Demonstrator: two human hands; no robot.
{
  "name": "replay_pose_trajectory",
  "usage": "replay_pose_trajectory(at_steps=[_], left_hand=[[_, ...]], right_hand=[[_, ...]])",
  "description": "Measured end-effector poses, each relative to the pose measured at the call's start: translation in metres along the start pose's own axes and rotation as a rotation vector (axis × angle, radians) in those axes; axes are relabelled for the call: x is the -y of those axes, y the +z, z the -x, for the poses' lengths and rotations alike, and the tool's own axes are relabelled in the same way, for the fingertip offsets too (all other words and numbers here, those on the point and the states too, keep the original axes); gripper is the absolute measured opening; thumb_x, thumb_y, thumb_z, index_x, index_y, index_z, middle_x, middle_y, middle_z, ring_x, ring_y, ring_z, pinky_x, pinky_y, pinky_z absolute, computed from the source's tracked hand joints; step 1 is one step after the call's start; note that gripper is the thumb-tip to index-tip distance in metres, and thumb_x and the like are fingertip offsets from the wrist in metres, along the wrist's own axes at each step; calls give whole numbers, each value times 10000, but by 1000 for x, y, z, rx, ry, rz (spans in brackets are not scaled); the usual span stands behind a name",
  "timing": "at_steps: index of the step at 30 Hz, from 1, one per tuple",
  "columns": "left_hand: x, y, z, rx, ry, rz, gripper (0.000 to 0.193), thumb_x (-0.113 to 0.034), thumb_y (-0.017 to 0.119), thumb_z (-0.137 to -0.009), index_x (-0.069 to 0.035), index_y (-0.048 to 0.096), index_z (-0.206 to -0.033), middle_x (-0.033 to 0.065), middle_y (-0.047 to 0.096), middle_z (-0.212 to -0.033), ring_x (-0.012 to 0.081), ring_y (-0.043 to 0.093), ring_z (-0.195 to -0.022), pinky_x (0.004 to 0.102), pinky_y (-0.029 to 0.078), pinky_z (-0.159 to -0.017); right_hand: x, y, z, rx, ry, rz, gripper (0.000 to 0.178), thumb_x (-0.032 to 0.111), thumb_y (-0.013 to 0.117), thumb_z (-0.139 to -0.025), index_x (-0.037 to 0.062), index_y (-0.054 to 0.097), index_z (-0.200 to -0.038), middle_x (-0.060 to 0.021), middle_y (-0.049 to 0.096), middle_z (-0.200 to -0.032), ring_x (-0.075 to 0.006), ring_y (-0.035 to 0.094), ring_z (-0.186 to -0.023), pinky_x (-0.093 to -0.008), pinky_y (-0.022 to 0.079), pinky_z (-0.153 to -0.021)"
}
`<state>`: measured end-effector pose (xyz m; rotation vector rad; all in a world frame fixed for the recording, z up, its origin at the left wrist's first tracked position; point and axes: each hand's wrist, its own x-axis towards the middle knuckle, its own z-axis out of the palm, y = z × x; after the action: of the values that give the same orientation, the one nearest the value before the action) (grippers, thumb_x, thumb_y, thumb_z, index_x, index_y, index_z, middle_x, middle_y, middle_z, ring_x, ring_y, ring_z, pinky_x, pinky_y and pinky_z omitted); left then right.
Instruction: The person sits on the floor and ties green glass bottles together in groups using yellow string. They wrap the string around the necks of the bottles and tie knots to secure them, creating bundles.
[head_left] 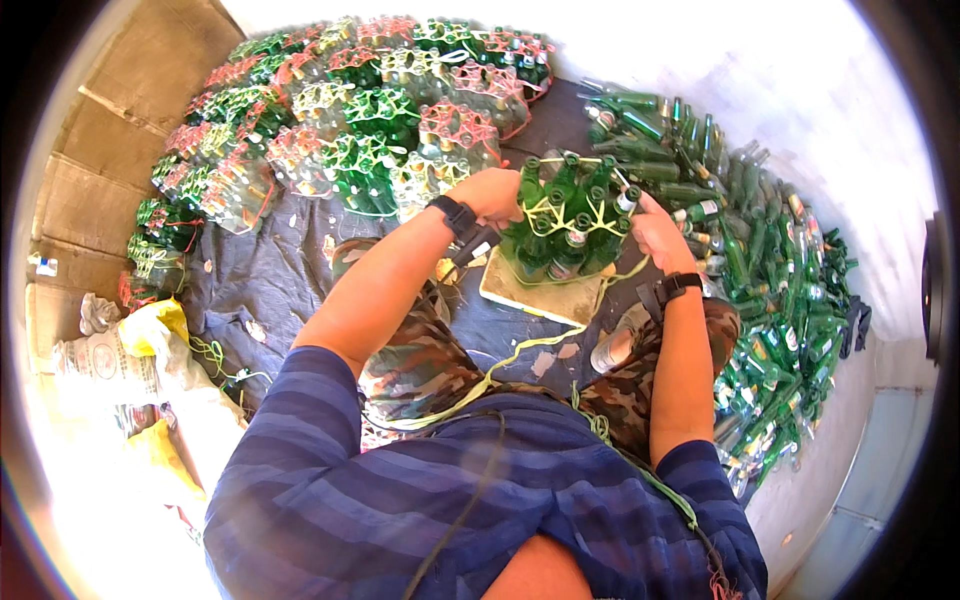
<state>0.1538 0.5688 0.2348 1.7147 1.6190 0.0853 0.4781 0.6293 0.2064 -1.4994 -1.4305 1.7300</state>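
Between my hands stands a bundle of green glass bottles [565,222], upright and close together. A yellow-green plastic strap [520,345] zigzags around their necks, and its loose length trails down across my lap. At the bundle's left side is my left hand [496,194], fingers curled inward against the bottles; what they pinch is hidden. On the other side my right hand [656,236] is closed on the strap by the outer right bottles, its fingertips partly hidden. Beneath the bundle lies a pale flat board [530,292].
Strapped bottle bundles [370,115] fill the far left, tied in red, yellow and green. Loose green bottles [740,220] lie heaped along the right wall. Sacks [110,365] sit at the left by cardboard [125,130]. A dark sheet [250,275] covers the floor.
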Motion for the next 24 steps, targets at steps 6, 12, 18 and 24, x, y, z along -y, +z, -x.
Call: replay_pose_trajectory(at_steps=[6,12,18,24], left_hand=[[11,8,-13,-132,69,-14,315,-145,748,-840,38,588,-1040,98,736,-733,232,737,-623,356,590,-617],[16,12,-39,-403,121,-250,412,-145,714,-835,-22,639,-1221,271,709,-1084,441,665,-1087,512,533,-929],[23,13,-63,-564,233,-247,411,-46,637,-843,-39,639,-1254,255,720,-1037,432,685,-1021,507,537,-907],[19,8,-76,-663,347,-264,372,-14,530,-905,-61,655,-1252,234,726,-997,418,698,-988,522,549,-864]], right_hand=[[2,8,13,-58,-12,27,634,17,572,-861,211,550,-1464,90,455,-714,-42,308,-524,-243,178,-457],[-21,16,25,-140,-25,-42,605,11,595,-833,202,548,-1405,76,450,-705,-53,307,-531,-266,182,-437],[-45,55,51,-298,-203,-157,598,-21,584,-819,36,553,-1414,-43,664,-1143,-142,601,-967,-268,475,-888],[-76,93,68,-396,-304,-65,612,30,601,-883,33,449,-1476,8,642,-918,-87,539,-734,-276,442,-658]])
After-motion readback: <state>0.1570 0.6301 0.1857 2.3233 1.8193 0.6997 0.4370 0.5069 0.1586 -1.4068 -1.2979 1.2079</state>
